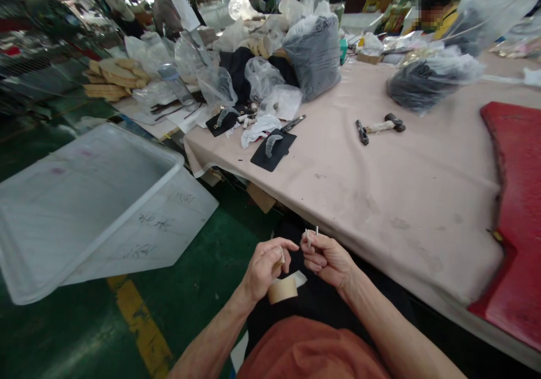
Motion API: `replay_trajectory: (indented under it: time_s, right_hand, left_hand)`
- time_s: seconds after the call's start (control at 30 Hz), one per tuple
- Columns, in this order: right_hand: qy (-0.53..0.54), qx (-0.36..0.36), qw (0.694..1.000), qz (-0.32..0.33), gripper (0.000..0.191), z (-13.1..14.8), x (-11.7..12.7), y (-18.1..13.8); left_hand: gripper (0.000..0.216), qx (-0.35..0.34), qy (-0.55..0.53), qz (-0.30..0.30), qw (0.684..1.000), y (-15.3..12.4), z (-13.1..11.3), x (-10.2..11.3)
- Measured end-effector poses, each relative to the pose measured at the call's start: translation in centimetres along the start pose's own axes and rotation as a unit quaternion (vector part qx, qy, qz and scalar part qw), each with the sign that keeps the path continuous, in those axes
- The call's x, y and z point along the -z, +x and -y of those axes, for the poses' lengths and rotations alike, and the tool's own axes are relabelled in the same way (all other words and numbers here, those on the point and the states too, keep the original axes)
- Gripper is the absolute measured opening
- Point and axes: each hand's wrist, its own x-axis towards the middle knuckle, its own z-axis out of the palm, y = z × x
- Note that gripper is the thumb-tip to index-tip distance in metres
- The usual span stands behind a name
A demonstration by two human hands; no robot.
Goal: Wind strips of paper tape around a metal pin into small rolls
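My left hand (pixel 266 266) is above my lap, index finger stretched toward my right hand and the other fingers curled. A small beige piece (pixel 280 256) shows in its curled fingers; I cannot tell its kind. My right hand (pixel 327 259) pinches a thin white stick-like piece (pixel 316 230) and a pale scrap (pixel 308 238) between thumb and fingers. Below the hands, a roll of beige tape (pixel 283 291) rests on my lap, with a whitish flap (pixel 300 279) beside it.
On the cloth-covered table (pixel 338 170) are a hammer (pixel 382 126), a dark flat piece with a handle (pixel 274 150), and wrapped bags (pixel 313 54). A red board (pixel 518 198) lies at right. A large white bin (pixel 169 221) stands at left. People are in the background.
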Motion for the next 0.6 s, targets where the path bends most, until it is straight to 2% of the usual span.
replay_trajectory:
  time_s: [0.07,0.13,0.23,0.33,0.5,0.6]
  right_hand:
    - [0.003,-0.004,1.000,0.015,0.046,-0.2,-0.2,0.3]
    - [-0.009,-0.003,1.000,0.023,0.045,-0.4,-0.5,0.4]
    - [-0.030,-0.007,0.999,0.030,0.044,-0.7,-1.2,0.6]
    - [-0.048,-0.013,0.999,0.022,0.048,-1.1,-1.8,0.7]
    - [-0.101,0.026,0.993,-0.054,0.054,-1.7,-2.2,0.7]
    - [-0.104,0.029,0.992,-0.060,0.054,-1.9,-2.1,0.6]
  left_hand:
    - [0.058,0.043,-0.074,0.022,0.996,-0.3,-0.4,0.4]
    - [0.066,0.065,-0.100,0.009,0.993,-0.5,-0.6,0.5]
    - [0.051,0.014,0.030,-0.088,0.996,-0.6,-0.6,0.2]
    - [0.030,-0.036,0.164,-0.128,0.978,-0.7,-0.7,-0.3]
    - [0.023,-0.053,0.226,-0.170,0.958,-0.7,-0.8,-0.9]
    - [0.024,-0.031,0.217,-0.170,0.961,-0.5,-0.6,-0.9]
